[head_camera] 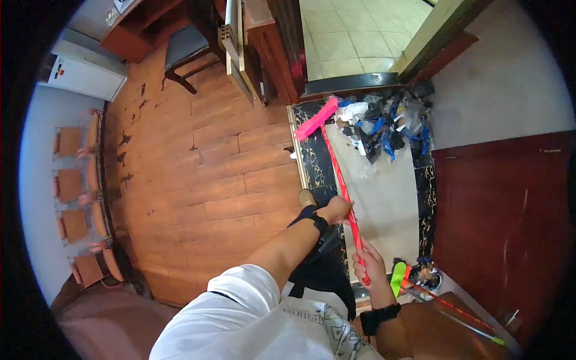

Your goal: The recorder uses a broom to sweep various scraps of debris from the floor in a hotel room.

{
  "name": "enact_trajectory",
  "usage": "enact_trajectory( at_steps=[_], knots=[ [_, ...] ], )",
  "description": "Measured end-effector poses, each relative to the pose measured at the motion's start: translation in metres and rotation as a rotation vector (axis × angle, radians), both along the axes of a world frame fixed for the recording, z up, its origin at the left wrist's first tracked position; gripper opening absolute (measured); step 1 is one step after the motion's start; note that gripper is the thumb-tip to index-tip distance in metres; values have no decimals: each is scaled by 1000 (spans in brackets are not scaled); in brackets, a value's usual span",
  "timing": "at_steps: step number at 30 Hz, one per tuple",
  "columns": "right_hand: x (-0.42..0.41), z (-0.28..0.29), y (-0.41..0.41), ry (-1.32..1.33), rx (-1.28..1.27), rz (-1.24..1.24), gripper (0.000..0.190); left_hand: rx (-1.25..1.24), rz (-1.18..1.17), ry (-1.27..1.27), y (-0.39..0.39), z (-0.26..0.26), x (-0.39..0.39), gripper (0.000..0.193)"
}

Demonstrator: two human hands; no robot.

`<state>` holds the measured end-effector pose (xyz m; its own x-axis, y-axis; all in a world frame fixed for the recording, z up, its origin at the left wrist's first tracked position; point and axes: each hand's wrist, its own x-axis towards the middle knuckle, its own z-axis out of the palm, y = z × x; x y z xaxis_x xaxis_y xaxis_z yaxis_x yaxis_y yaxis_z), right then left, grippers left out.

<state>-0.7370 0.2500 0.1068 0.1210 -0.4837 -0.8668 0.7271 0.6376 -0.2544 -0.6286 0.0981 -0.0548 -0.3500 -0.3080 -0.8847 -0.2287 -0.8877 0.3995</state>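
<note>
Both my hands grip the red handle (336,166) of a broom. My left hand (336,209) is wrapped around the middle of the handle. Nearer my body, my right hand (371,263) holds it close to its end. The pink broom head (316,119) lies at the far end, by the edge between the wooden floor and the tiled strip. Just right of it is a heap of litter (382,121), with black and blue plastic scraps, clear film and white paper. The heap rests on the pale tile (377,193) with its black patterned border.
A doorway sill (353,83) lies behind the heap, and a dark red door panel (499,202) stands at right. Near my right forearm are a bin with rubbish (426,275) and a green plastic tool head (398,276). A chair (186,45) and wall-side seats (74,184) are at left.
</note>
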Motion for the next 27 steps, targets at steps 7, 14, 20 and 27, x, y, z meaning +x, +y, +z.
enact_trajectory(
  at_steps=[7, 14, 20, 27],
  knots=[
    [6, 46, 123, -229, 6, -155, 42, -219, -398, 12, 122, 1, 10, 29],
    [58, 80, 180, -210, 144, -73, 41, 176, -615, 19, 180, 15, 74, 29],
    [110, 62, 188, -161, 145, 32, 39, 191, -467, 284, 179, 41, 142, 23],
    [155, 53, 179, -420, 152, 75, 41, 627, -396, -30, 154, 52, 197, 27]
  ],
)
